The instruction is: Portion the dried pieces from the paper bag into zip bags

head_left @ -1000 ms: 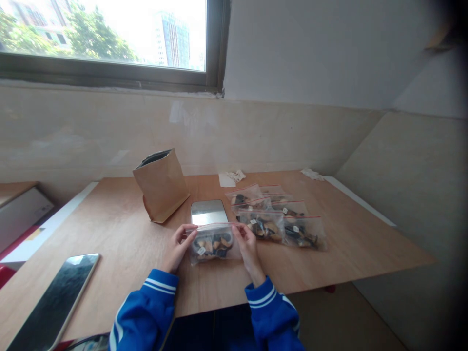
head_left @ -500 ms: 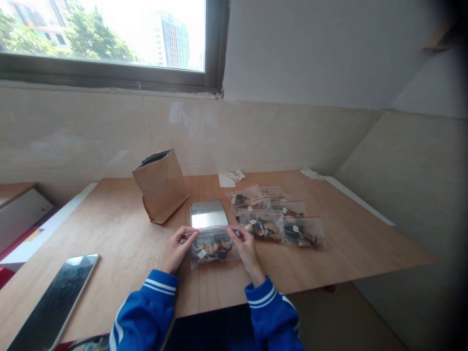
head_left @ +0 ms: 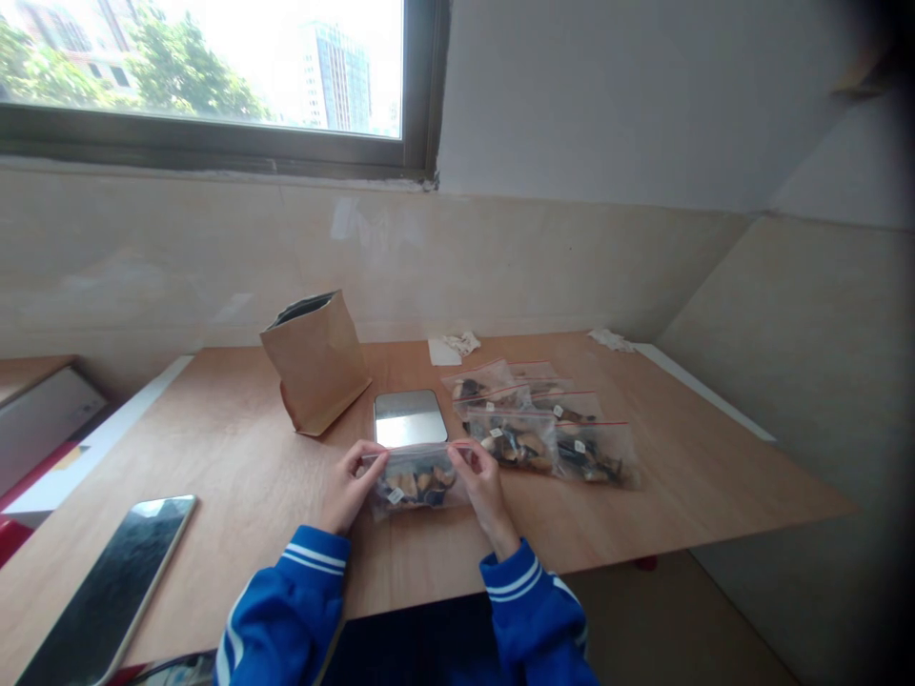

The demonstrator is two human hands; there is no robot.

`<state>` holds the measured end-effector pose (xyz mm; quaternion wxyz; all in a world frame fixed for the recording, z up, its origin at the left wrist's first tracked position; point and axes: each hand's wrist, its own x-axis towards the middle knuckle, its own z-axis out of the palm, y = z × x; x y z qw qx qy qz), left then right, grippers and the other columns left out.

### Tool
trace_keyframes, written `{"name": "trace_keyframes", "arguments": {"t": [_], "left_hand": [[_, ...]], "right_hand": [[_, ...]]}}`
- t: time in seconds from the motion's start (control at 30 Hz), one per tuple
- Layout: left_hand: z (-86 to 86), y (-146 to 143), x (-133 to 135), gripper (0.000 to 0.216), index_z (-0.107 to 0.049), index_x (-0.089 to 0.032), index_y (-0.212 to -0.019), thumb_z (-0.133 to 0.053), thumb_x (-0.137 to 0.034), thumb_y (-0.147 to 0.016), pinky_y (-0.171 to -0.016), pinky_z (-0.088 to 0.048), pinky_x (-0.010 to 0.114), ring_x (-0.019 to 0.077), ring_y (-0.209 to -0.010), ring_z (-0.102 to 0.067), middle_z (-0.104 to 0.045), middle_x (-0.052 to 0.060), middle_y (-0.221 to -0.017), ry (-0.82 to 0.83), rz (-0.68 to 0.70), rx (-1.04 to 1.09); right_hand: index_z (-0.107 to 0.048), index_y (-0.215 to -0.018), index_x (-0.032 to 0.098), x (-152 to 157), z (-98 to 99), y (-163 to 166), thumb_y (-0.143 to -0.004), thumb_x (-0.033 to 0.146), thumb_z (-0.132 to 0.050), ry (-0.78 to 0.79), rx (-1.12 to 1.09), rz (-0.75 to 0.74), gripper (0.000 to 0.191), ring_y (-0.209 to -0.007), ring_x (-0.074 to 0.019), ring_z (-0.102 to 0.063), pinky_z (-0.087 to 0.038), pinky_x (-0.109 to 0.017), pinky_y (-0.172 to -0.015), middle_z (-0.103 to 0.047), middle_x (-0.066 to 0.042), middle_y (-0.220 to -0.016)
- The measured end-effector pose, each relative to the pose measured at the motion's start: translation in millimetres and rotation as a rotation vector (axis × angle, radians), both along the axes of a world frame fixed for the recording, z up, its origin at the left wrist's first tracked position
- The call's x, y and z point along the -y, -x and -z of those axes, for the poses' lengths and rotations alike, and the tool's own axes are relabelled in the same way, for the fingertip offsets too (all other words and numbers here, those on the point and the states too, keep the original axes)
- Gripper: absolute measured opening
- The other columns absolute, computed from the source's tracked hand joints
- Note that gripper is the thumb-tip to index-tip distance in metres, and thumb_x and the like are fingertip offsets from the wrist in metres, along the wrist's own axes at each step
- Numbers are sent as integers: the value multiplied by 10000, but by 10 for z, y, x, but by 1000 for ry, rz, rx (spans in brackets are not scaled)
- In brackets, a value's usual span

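A clear zip bag (head_left: 416, 482) with dark and tan pieces and a small white tag lies on the wooden table (head_left: 235, 457) in front of me. My left hand (head_left: 352, 488) pinches the bag's top left corner. My right hand (head_left: 481, 488) pinches its top right corner at the red seal line. Both hands are closed on the bag. Blue sleeves with white stripes cover my wrists.
A small silver scale (head_left: 409, 417) sits just behind the bag. Several filled zip bags (head_left: 543, 433) lie to the right. A brown paper bag (head_left: 316, 360) stands open at the left. A phone (head_left: 114, 583) lies near the front left edge. Crumpled paper scraps (head_left: 457, 345) lie by the wall.
My hands have drawn closer together along the bag's top edge, and the bag has settled lower toward the table.
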<state>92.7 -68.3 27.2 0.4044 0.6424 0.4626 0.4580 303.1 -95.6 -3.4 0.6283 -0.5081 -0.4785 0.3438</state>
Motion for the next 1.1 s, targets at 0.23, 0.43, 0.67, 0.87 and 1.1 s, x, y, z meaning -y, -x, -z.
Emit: {"name": "trace_keyframes", "arguments": {"t": [0.23,0.43,0.67,0.87,1.1], "left_hand": [[-31,-47,31,271,-626,-169,-916,-645,-403,-780,-751,-470,256,171,-853,-605,-655,33,-908,118,78,81],[-27,-59,26,251,-644,-157,-842,-643,-400,-783,-722,-472,256,167,-793,-610,-656,29,-823,122,78,73],[-3,-30,2,223,-674,-157,-787,-679,-378,-752,-727,-458,251,175,-823,-614,-672,41,-867,88,44,89],[-18,-42,30,223,-629,-162,-762,-670,-381,-759,-710,-444,237,150,-782,-588,-641,20,-825,124,103,155],[-41,-86,58,246,-651,-156,-801,-697,-387,-729,-707,-453,246,159,-770,-596,-644,26,-788,194,189,161]], "right_hand": [[-654,-887,167,43,-48,74,-788,408,-645,2,-23,-78,261,-789,-181,-636,-491,-282,-723,-685,-50,-849],[-692,-814,161,47,-80,102,-798,361,-646,-37,25,-77,206,-763,-175,-631,-488,-279,-713,-677,-43,-784],[-723,-764,173,27,-91,68,-775,340,-683,-68,54,-67,172,-709,-151,-582,-453,-264,-668,-623,-20,-723],[-690,-749,178,46,-95,75,-786,357,-669,-34,-18,-129,183,-714,-142,-578,-450,-255,-677,-597,-5,-727],[-676,-891,193,74,-90,89,-792,384,-662,22,-70,-328,216,-742,-148,-607,-472,-249,-661,-639,-22,-826]]}}
